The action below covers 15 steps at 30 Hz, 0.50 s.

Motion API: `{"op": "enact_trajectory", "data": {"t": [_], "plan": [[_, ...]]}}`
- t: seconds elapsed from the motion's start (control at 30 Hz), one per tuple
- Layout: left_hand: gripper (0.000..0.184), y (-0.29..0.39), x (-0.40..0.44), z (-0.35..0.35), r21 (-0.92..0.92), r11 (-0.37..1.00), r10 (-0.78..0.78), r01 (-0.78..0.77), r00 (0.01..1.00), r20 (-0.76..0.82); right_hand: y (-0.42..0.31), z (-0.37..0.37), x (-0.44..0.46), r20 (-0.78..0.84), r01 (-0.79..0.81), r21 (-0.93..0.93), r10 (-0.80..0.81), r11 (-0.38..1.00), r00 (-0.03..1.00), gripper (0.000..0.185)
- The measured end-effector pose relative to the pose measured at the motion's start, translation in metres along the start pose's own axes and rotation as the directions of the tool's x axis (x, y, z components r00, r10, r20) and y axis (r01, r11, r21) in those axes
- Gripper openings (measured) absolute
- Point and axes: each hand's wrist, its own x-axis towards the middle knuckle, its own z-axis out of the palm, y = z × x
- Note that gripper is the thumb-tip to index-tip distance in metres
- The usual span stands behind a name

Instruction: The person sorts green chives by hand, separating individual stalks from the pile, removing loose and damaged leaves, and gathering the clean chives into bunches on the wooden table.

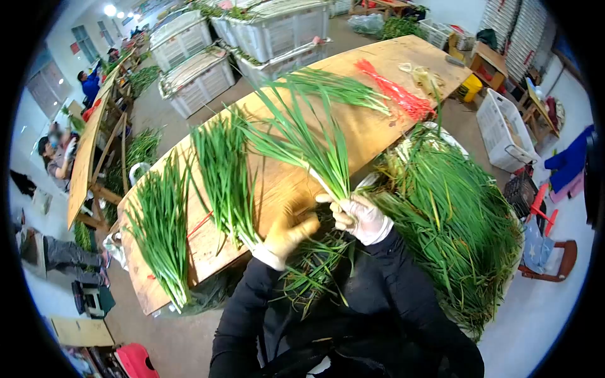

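My right hand (359, 217), in a pale glove, is closed round the white stem ends of a small bunch of garlic chives (321, 142), whose green leaves fan out over the table. Beside it, my left hand (290, 228) wears a yellowish glove with its fingers apart and slightly blurred, holding nothing that I can see. A second chive bunch (224, 176) lies just beyond the left hand, and a third bunch (161, 230) is farther left. Loose leaves and trimmings (315, 268) cover my lap.
Another chive bunch (337, 87) lies near the red ties (397, 91) on the wooden table (277, 179). A large heap of chives (447, 220) is at my right. White crates (271, 41) stand beyond the table. People work at a bench (94, 145) on the left.
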Motion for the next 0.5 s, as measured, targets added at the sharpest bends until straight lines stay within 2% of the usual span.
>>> {"op": "enact_trajectory", "data": {"t": [0.03, 0.07, 0.1, 0.13, 0.17, 0.23, 0.3, 0.37, 0.43, 0.5], "plan": [[0.065, 0.008, 0.0, -0.002, -0.037, 0.997, 0.061, -0.067, 0.988, -0.144, 0.013, 0.001, -0.001, 0.006, -0.027, 0.017, 0.027, 0.999, 1.0, 0.041], [0.062, 0.02, 0.003, 0.004, -0.154, 0.985, 0.058, -0.076, 0.991, -0.119, 0.025, 0.001, -0.002, 0.022, -0.039, 0.012, 0.039, 0.999, 0.999, 0.039], [0.059, 0.027, 0.004, 0.009, -0.271, 0.959, 0.059, -0.082, 0.994, -0.091, 0.037, 0.0, -0.005, -0.011, 0.004, -0.13, -0.006, 0.992, 1.0, 0.037], [0.051, 0.003, 0.01, -0.009, -0.188, 0.981, 0.027, -0.055, 0.989, -0.147, 0.04, 0.004, -0.008, 0.001, -0.037, -0.161, 0.038, 0.986, 0.999, 0.036], [0.034, -0.003, 0.011, -0.012, -0.182, 0.981, 0.03, -0.067, 0.979, -0.201, 0.041, 0.007, -0.011, 0.011, -0.074, -0.194, 0.077, 0.978, 0.997, 0.035], [0.022, -0.009, 0.008, -0.016, -0.123, 0.992, 0.001, -0.032, 0.97, -0.245, 0.046, 0.002, -0.019, -0.073, -0.001, -0.295, -0.021, 0.955, 0.997, 0.032], [0.026, 0.001, -0.006, -0.02, 0.011, 0.999, -0.045, 0.049, 0.966, -0.256, 0.053, -0.018, -0.026, -0.269, 0.067, -0.256, -0.137, 0.964, 0.953, 0.028], [0.029, 0.009, -0.029, -0.014, -0.034, 0.992, 0.106, -0.119, 0.96, -0.258, 0.042, -0.018, -0.028, -0.352, 0.037, -0.305, -0.149, 0.952, 0.924, 0.023], [0.031, 0.02, -0.06, -0.003, -0.02, 0.961, 0.263, -0.275, 0.938, -0.227, 0.039, -0.016, -0.026, -0.531, 0.046, -0.286, -0.199, 0.957, 0.824, 0.02], [0.028, 0.023, -0.086, 0.002, 0.021, 0.984, 0.178, -0.178, 0.958, -0.223, 0.041, -0.03, -0.021, -0.57, 0.055, -0.286, -0.216, 0.957, 0.793, 0.02]]}}
